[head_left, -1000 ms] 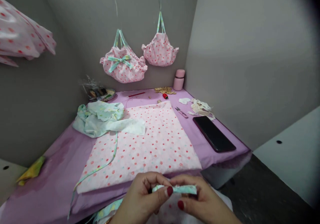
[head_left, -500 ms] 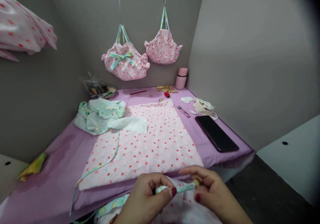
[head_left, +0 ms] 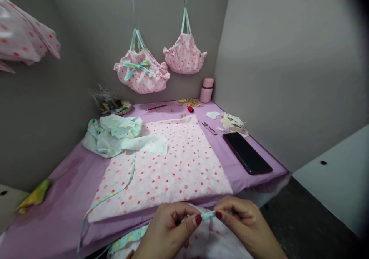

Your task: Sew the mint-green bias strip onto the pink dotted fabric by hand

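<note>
Between my two hands runs a narrow mint-green fabric strip (head_left: 208,215), part of a pink dotted cloth (head_left: 213,238) that hangs below the table's front edge. My left hand (head_left: 173,226) pinches the strip between thumb and forefinger. A short way to the right, my right hand (head_left: 240,220) pinches its other end in the same manner. Whether a needle is in the right fingers cannot be made out. Beyond the hands lies a larger pink dotted fabric (head_left: 173,170), with a thin green cord (head_left: 132,170) trailing over its left side.
A crumpled green cloth (head_left: 115,134) lies at the left. On the right are a phone (head_left: 247,153), thread snips (head_left: 209,128) and lace scraps (head_left: 232,121). Farther back stand a red thread spool (head_left: 190,109) and a pink flask (head_left: 206,90). Dotted bags (head_left: 186,55) hang above.
My right hand has closed from loosely parted fingers into a pinch on the strip and moved slightly left. The view has shifted a little to the right.
</note>
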`<act>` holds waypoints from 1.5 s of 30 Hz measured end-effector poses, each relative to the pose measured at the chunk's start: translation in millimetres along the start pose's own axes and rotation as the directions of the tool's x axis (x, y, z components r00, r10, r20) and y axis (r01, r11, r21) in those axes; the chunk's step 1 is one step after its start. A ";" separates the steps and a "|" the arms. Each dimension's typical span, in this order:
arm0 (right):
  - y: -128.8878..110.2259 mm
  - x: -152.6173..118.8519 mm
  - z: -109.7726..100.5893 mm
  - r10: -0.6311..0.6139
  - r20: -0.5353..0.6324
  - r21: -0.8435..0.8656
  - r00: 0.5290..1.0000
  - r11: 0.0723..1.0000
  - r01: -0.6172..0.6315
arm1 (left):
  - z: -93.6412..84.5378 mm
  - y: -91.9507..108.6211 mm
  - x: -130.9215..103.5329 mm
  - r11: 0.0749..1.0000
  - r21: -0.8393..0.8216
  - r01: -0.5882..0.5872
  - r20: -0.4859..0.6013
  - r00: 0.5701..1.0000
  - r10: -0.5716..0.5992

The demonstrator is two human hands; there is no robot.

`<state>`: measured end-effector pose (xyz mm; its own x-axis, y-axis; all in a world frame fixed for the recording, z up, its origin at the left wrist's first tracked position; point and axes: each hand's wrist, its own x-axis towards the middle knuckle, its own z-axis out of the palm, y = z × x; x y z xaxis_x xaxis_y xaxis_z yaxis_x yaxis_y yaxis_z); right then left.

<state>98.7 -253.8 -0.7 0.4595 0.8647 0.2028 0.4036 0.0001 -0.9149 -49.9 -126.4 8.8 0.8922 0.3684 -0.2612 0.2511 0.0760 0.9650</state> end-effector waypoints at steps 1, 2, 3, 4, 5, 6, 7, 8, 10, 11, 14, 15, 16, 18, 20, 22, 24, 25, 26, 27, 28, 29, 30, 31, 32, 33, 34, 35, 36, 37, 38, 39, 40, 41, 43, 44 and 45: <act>-0.1 -0.3 -0.6 -0.011 -0.003 -0.010 1.000 1.000 0.011 | -0.2 0.3 -0.3 1.000 0.020 -0.001 -0.003 1.000 0.001; -0.3 -0.5 -1.2 -0.023 -0.005 -0.022 1.000 0.999 0.023 | -0.3 0.8 -0.9 0.999 0.048 -0.003 -0.007 1.000 0.003; -0.5 -0.8 -1.9 -0.038 -0.006 -0.035 0.999 0.999 0.038 | -0.5 1.5 -1.6 0.997 0.079 -0.006 -0.016 1.000 0.008; -0.7 -0.9 -2.7 -0.054 -0.001 -0.047 0.999 0.997 0.053 | -0.5 2.4 -2.4 0.993 0.114 -0.012 -0.026 1.000 0.015; -0.8 -0.9 -3.6 -0.065 0.009 -0.059 0.998 0.996 0.066 | -0.3 3.4 -3.1 0.988 0.151 -0.018 -0.038 0.999 0.024; -0.8 -0.7 -4.6 -0.076 0.022 -0.070 0.997 0.995 0.077 | 0.0 4.5 -3.7 0.981 0.191 -0.029 -0.050 0.998 0.039; -0.8 -0.4 -5.7 -0.089 0.037 -0.080 0.995 0.993 0.092 | 0.4 5.5 -4.2 0.970 0.238 -0.043 -0.065 0.996 0.060; -0.7 -0.1 -6.8 -0.105 0.048 -0.090 0.993 0.990 0.109 | 0.9 6.4 -4.4 0.955 0.289 -0.062 -0.082 0.993 0.090; -0.3 0.2 -9.0 -0.142 0.066 -0.110 0.988 0.983 0.148 | 1.9 7.4 -4.6 0.914 0.390 -0.115 -0.108 0.980 0.169; -0.1 0.1 -9.9 -0.160 0.072 -0.119 0.985 0.979 0.167 | 2.2 7.5 -4.7 0.893 0.427 -0.141 -0.114 0.971 0.208; 0.3 -0.7 -11.6 -0.197 0.084 -0.140 0.977 0.968 0.207 | 2.3 7.2 -5.2 0.866 0.467 -0.176 -0.125 0.957 0.262; 0.2 -1.0 -11.7 -0.207 0.085 -0.145 0.975 0.965 0.218 | 2.3 7.2 -5.5 0.869 0.464 -0.174 -0.130 0.957 0.261; 0.1 -1.2 -11.7 -0.218 0.082 -0.148 0.972 0.962 0.229 | 2.2 7.4 -5.8 0.874 0.456 -0.167 -0.131 0.959 0.252; -0.1 -1.1 -11.4 -0.239 0.080 -0.146 0.968 0.958 0.248 | 2.4 8.2 -6.1 0.884 0.441 -0.153 -0.120 0.967 0.227; 0.0 -0.7 -10.9 -0.255 0.085 -0.139 0.963 0.954 0.265 | 2.8 8.9 -5.6 0.888 0.438 -0.137 -0.092 0.976 0.196; 0.6 -0.5 -10.7 -0.268 0.092 -0.138 0.959 0.950 0.279 | 3.1 8.9 -4.6 0.886 0.448 -0.121 -0.081 0.981 0.175; 1.7 -1.0 -10.7 -0.278 0.093 -0.142 0.956 0.947 0.289 | 3.3 8.4 -3.6 0.882 0.456 -0.118 -0.088 0.980 0.177; 2.2 -1.5 -10.8 -0.280 0.094 -0.143 0.955 0.946 0.291 | 3.3 8.0 -3.4 0.878 0.460 -0.129 -0.096 0.976 0.193; 2.7 -2.0 -10.8 -0.279 0.094 -0.143 0.956 0.946 0.291 | 3.3 7.6 -3.5 0.874 0.465 -0.145 -0.103 0.971 0.216; 2.9 -2.4 -10.8 -0.276 0.094 -0.140 0.956 0.947 0.288 | 3.4 7.1 -3.7 0.867 0.470 -0.163 -0.107 0.965 0.240; 3.0 -2.8 -10.7 -0.272 0.092 -0.136 0.958 0.950 0.282 | 3.4 6.7 -4.1 0.862 0.475 -0.178 -0.109 0.960 0.258; 2.7 -2.9 -10.6 -0.265 0.090 -0.132 0.960 0.952 0.276 | 3.6 6.2 -4.5 0.859 0.476 -0.186 -0.112 0.957 0.269; 2.4 -2.9 -10.5 -0.259 0.088 -0.126 0.962 0.955 0.268 | 3.7 5.8 -4.8 0.862 0.472 -0.187 -0.118 0.955 0.272; 2.1 -2.7 -10.3 -0.251 0.083 -0.118 0.964 0.958 0.260 | 3.8 5.4 -4.9 0.869 0.460 -0.183 -0.123 0.956 0.267; 2.1 -2.3 -10.3 -0.239 0.082 -0.109 0.968 0.963 0.247 | 3.9 5.2 -4.9 0.879 0.442 -0.177 -0.126 0.958 0.256; 2.7 -1.9 -10.3 -0.219 0.087 -0.094 0.972 0.969 0.227 | 4.0 5.0 -4.7 0.890 0.421 -0.172 -0.131 0.960 0.248; 4.1 -1.4 -10.4 -0.187 0.096 -0.066 0.978 0.979 0.194 | 4.1 5.0 -4.5 0.900 0.399 -0.172 -0.134 0.961 0.243; 6.4 -0.8 -10.5 -0.140 0.106 -0.017 0.984 0.990 0.142 | 4.2 5.1 -4.4 0.908 0.379 -0.176 -0.136 0.961 0.243; 9.6 -0.2 -10.4 -0.072 0.102 0.061 0.992 0.996 0.066 | 4.3 5.4 -4.5 0.914 0.363 -0.181 -0.134 0.961 0.243; 13.6 0.4 -10.0 0.024 0.091 0.165 0.996 0.986 -0.039 | 4.5 5.8 -4.9 0.917 0.352 -0.188 -0.133 0.960 0.247; 17.8 1.1 -9.2 0.138 0.085 0.280 0.987 0.947 -0.157 | 4.6 6.4 -5.5 0.917 0.345 -0.199 -0.133 0.957 0.257; 21.7 1.7 -7.8 0.250 0.099 0.388 0.963 0.881 -0.269 | 4.7 7.0 -6.2 0.916 0.341 -0.211 -0.130 0.955 0.268; 25.0 2.3 -5.8 0.340 0.137 0.468 0.930 0.805 -0.363 | 4.8 7.6 -7.0 0.914 0.341 -0.221 -0.125 0.953 0.277; 27.2 2.8 -3.3 0.396 0.198 0.507 0.897 0.742 -0.439 | 4.9 8.2 -7.7 0.909 0.346 -0.231 -0.116 0.951 0.286; 28.0 3.6 1.9 0.382 0.326 0.479 0.865 0.722 -0.500 | 4.5 9.0 -8.7 0.890 0.384 -0.246 -0.097 0.948 0.304; 27.0 4.1 4.0 0.342 0.370 0.441 0.864 0.754 -0.488 | 4.1 9.3 -9.0 0.876 0.412 -0.251 -0.088 0.946 0.312; 25.4 4.6 5.2 0.308 0.396 0.403 0.865 0.788 -0.465 | 3.6 9.4 -9.1 0.860 0.442 -0.254 -0.081 0.944 0.321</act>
<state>107.0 -247.2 -24.8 0.2086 0.9469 -0.2446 -0.2140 -0.1998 -0.9562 -54.3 -132.4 20.1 0.8922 0.4470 0.0650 0.1548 -0.4377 0.8857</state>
